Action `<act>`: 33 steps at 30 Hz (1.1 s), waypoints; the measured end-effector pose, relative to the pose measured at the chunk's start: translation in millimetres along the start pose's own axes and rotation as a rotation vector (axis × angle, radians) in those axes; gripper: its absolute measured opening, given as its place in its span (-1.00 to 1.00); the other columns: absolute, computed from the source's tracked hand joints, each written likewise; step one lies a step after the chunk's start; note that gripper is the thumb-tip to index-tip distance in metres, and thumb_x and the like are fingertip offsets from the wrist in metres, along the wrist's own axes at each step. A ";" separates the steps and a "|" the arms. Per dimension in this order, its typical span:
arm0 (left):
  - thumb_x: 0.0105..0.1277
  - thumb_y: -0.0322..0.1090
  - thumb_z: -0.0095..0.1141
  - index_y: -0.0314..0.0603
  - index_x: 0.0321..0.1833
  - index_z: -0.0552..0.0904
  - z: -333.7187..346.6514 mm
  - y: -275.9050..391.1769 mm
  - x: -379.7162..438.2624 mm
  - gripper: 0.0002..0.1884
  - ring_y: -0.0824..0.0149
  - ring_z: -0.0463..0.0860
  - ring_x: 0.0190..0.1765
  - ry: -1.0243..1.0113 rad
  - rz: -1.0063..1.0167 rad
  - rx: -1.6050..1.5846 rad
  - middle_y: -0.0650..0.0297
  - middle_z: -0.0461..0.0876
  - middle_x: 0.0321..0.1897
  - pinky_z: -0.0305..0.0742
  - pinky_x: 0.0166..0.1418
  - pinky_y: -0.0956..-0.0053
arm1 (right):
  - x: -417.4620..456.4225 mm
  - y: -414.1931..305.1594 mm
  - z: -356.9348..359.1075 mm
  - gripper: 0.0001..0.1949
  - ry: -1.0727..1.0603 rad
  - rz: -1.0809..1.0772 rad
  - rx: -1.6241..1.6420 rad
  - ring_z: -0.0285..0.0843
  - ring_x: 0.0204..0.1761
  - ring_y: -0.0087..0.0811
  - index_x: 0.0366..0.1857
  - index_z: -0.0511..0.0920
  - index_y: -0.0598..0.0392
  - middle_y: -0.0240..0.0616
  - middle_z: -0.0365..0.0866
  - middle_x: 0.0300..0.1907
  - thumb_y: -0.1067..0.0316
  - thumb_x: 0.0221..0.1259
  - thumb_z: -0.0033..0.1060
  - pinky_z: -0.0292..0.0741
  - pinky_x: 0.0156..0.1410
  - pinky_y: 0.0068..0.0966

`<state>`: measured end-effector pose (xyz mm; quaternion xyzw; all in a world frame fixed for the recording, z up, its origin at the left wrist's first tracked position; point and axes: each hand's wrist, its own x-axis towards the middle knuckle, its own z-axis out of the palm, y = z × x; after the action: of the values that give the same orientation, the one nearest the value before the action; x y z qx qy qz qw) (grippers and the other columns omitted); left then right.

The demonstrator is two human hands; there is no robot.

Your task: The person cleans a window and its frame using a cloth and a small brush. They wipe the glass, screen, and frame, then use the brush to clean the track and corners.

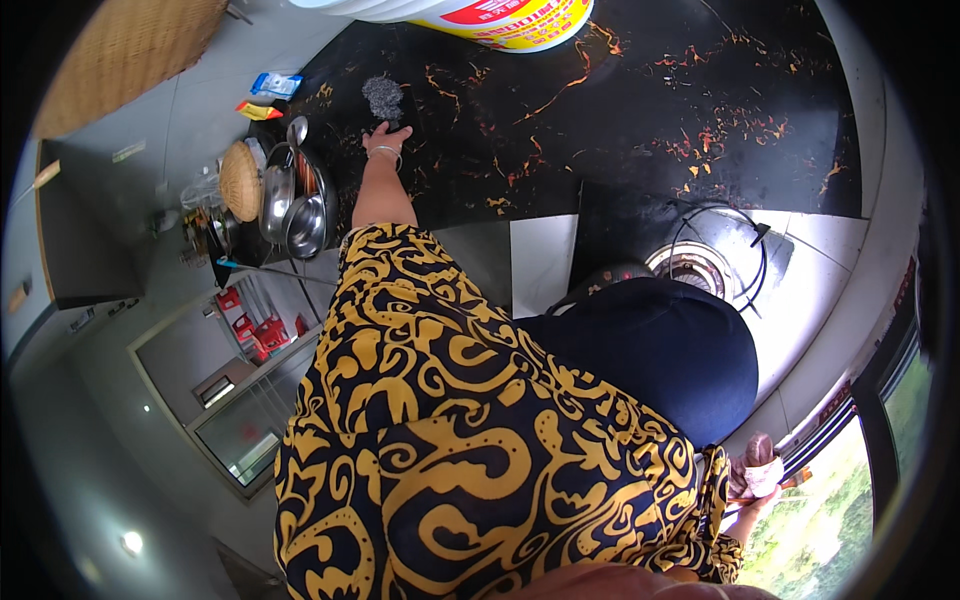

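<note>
My left hand (388,139), with a bracelet at its wrist, reaches over the black marbled countertop (465,135). Its thumb and fingers are spread, and the fingertips are at the near edge of a grey steel wool scourer (383,97); whether they touch it is unclear. At the lower right, beside the window, my right hand (762,501) is closed on a bunched pinkish cloth (756,469). A thin stick-like thing lies by that hand, partly hidden. My yellow-and-black patterned sleeves and shirt fill the middle.
A large white bucket (517,30) stands at the counter's back. Left are a metal basin (328,199) with a ladle (298,130) and bowls, a woven basket (241,181), and blue (276,85) and red-yellow (259,111) packets. A gas burner (691,268) with a wire ring is at right.
</note>
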<state>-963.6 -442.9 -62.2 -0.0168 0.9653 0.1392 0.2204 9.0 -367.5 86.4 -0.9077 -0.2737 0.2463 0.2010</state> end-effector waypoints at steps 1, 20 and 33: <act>-0.11 0.06 0.38 -0.06 0.19 0.46 -1.7 5.1 8.7 -0.25 0.16 -0.12 0.45 -0.074 0.034 -0.016 0.12 -0.16 0.44 -0.01 0.44 0.28 | -2.3 -0.3 -0.1 -0.57 0.004 0.017 0.001 0.38 -0.24 -0.37 -0.08 0.42 0.20 -0.24 0.46 -0.24 0.08 0.06 0.06 0.37 -0.06 -0.44; 0.11 0.09 0.13 -0.23 0.12 0.48 83.9 61.3 -30.0 -0.38 0.13 0.34 0.24 0.087 0.526 0.008 0.05 0.42 0.14 0.22 0.30 0.38 | 14.1 -7.8 19.7 -0.59 -0.067 0.013 -0.027 0.36 -0.26 -0.39 -0.10 0.41 0.18 -0.27 0.44 -0.25 0.10 0.07 0.05 0.37 -0.07 -0.45; -0.04 -0.41 0.22 -0.29 0.33 0.01 44.4 93.9 -23.4 -0.14 0.02 0.35 0.23 -0.002 0.133 -0.153 -0.08 0.29 0.19 0.25 0.28 0.34 | 9.1 -0.5 16.3 -0.61 -0.057 0.014 -0.002 0.35 -0.27 -0.41 -0.11 0.41 0.17 -0.29 0.42 -0.26 0.11 0.07 0.04 0.36 -0.08 -0.45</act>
<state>-932.6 -341.1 -66.0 0.0309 0.9505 0.2271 0.2097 6.4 -358.0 70.5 -0.9024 -0.2733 0.2732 0.1905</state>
